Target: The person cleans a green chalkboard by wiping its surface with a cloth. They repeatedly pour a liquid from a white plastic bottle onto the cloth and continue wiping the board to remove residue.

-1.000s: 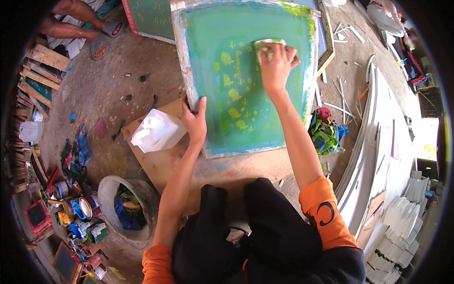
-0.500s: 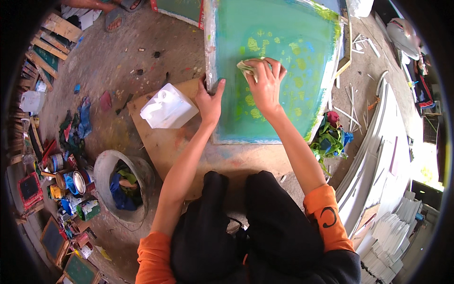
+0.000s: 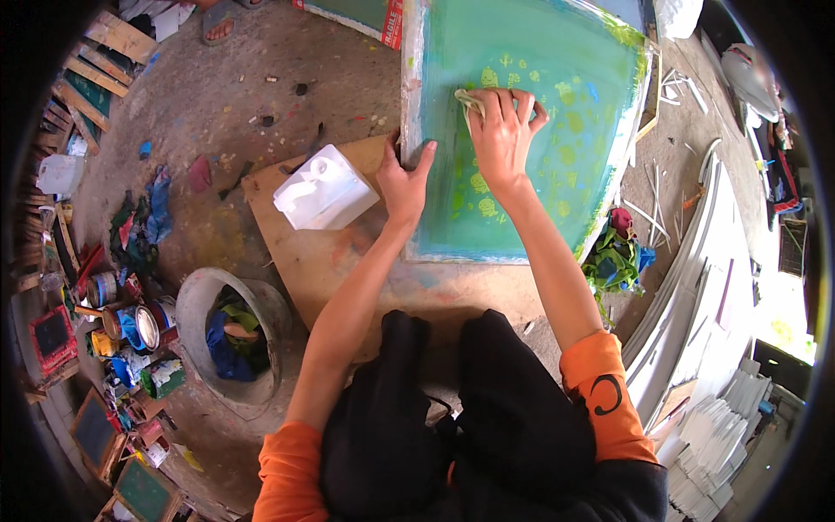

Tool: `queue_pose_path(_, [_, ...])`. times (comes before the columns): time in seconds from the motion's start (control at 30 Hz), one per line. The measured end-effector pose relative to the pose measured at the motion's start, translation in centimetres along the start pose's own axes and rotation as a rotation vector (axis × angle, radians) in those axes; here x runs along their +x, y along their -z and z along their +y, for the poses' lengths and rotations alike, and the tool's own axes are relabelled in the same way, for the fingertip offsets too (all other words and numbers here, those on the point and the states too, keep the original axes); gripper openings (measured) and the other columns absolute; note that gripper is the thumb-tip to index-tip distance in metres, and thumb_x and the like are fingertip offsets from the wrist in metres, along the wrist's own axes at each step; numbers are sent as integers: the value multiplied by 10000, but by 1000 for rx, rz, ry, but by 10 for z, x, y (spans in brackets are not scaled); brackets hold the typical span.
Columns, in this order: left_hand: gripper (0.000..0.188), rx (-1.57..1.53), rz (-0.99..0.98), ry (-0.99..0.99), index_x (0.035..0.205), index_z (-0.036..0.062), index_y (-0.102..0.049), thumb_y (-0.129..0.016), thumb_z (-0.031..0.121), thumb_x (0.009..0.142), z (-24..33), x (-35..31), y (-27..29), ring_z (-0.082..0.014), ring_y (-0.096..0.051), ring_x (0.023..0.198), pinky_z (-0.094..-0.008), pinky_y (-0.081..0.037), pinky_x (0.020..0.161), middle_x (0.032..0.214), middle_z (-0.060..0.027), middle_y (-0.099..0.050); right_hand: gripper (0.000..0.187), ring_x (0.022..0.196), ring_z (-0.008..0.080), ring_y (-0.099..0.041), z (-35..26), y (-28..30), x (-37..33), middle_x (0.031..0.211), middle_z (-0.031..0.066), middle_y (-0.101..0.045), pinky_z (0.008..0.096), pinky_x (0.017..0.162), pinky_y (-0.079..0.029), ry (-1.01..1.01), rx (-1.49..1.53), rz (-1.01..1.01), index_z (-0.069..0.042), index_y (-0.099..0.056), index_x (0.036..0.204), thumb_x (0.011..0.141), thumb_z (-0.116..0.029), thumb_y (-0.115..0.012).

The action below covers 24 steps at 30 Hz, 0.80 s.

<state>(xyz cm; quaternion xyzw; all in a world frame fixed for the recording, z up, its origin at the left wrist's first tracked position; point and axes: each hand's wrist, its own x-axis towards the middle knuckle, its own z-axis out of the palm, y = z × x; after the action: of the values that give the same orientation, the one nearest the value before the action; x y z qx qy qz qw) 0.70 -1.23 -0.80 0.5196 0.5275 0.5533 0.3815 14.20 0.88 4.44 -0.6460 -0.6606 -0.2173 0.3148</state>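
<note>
A printing screen (image 3: pixel 444 209) with green mesh and a pale, stained frame leans up before me, yellowish-green small figures patterned across it. My left hand (image 3: pixel 405 184) grips its left edge, thumb on the front side and fingers mostly hidden behind. Pinched in the fingers of my right hand (image 3: pixel 507 139) is a pale, folded cloth (image 3: pixel 470 101), pressed against the mesh beside the figures. Left of my left hand, a white translucent plastic container (image 3: pixel 326 193) with a cut opening rests on a wooden board (image 3: pixel 300 261), which also lies under the screen's lower edge.
A grey bucket (image 3: pixel 277 322) with rags inside stands to the left, near paint cans (image 3: pixel 139 326) and small framed screens (image 3: pixel 96 435). Bright rags (image 3: pixel 613 261) lie right of the screen. White strips (image 3: pixel 687 270) are piled farther right. Another person's foot (image 3: pixel 217 24) shows at the far left.
My right hand has slid the cloth a little farther up the mesh. My left hand keeps its hold on the frame. The whole view has shifted slightly.
</note>
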Motion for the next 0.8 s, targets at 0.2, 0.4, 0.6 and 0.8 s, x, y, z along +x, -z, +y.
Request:
queue_pose_path(0.2, [485, -11, -26, 31, 1151, -52, -507, -680, 251, 816, 2, 1, 5, -198, -600, 890, -306, -455, 806, 999, -148, -631, 166, 903, 205, -472, -9, 6, -19, 837, -22, -578, 469, 831, -301, 34, 2, 2, -150, -568, 832, 710, -130, -678])
queue_pose_path(0.4, [491, -34, -42, 73, 1151, -63, -505, -672, 262, 823, 3, 1, 6, -192, -584, 909, -303, -442, 827, 1008, -146, -624, 174, 900, 206, -476, -11, 2, -27, 853, -26, -574, 479, 840, -302, 18, 24, 21, -148, -559, 827, 709, -135, -687])
queue_pose_path(0.6, [521, -45, -52, 72, 1183, -59, -485, -674, 268, 823, 4, 0, 3, -191, -582, 915, -302, -440, 836, 1021, -144, -623, 161, 911, 209, -469, -4, -2, 0, 848, -22, -576, 477, 849, -295, -14, -10, 49, -155, -580, 841, 715, -121, -675])
queue_pose_path(0.8, [447, -35, 0, 64, 1157, -26, -515, -685, 203, 812, 0, 0, 3, -160, -613, 846, -289, -476, 771, 965, -123, -651, 190, 938, 208, -457, -8, 0, -18, 908, -34, -574, 453, 872, -273, -30, 68, -16, -168, -604, 899, 725, -111, -654])
